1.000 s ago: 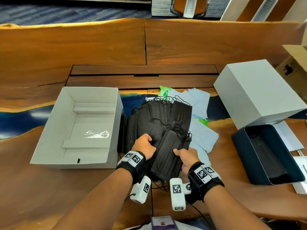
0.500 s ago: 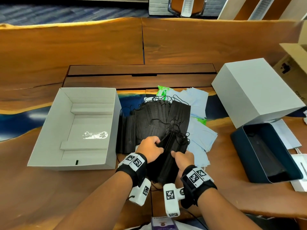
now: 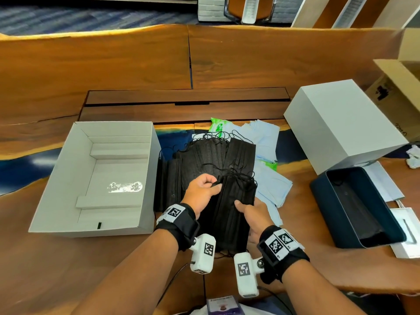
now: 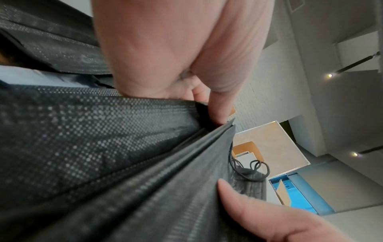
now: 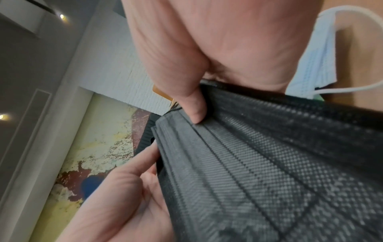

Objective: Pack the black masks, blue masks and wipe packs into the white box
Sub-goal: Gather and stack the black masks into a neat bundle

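Both hands hold a stack of black masks (image 3: 229, 214) upright over the table, near its front edge. My left hand (image 3: 202, 192) grips the stack's left side, fingers curled at its top corner. My right hand (image 3: 252, 212) grips the right side, thumb on the front face. The wrist views show the woven black masks (image 4: 103, 155) (image 5: 269, 163) pinched between thumb and fingers. More black masks (image 3: 204, 160) lie fanned behind. Blue masks (image 3: 270, 185) and a green wipe pack (image 3: 218, 128) lie behind and to the right. The open white box (image 3: 95, 178) stands at left.
A white lid (image 3: 341, 126) sits at the right, with a dark blue tray (image 3: 356, 208) in front of it. A cardboard carton (image 3: 400, 87) stands at the far right edge. Papers (image 3: 386, 185) lie beside the tray.
The hands have squeezed the loose black masks into a tighter stack and turned it more upright. My left hand's fingers moved up onto the stack's top corner.
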